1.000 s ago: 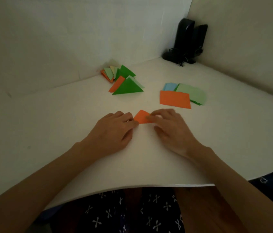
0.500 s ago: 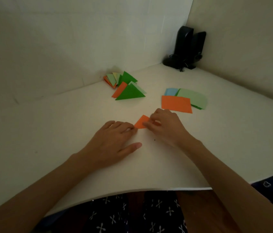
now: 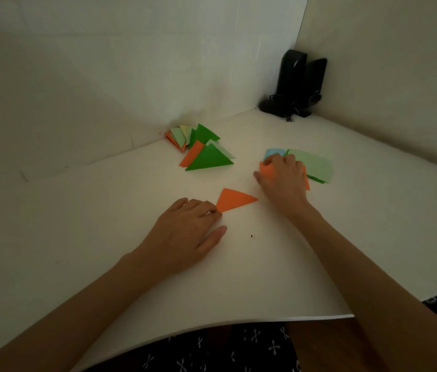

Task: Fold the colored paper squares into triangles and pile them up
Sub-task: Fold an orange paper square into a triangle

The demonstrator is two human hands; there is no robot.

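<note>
Fold done: my right hand (image 3: 284, 178) has left the orange triangle (image 3: 235, 200) & moved to the orange square (image 3: 265, 169) atop the unfolded stack (image 3: 316, 167). It lies spread there, fingers pressing, no clear pinch. My left hand (image 3: 185, 234), relaxed & flat on the white table (image 3: 104, 224), still touches the triangle's near corner w/ its fingertips. So 1 triangle awaits piling while the next sheet gets fetched. The triangle pile (image 3: 204, 154) sits by the back wall, well apart; 2 black speakers (image 3: 296, 84) stand in the corner. Nothing lies btwn triangle & pile.
</note>
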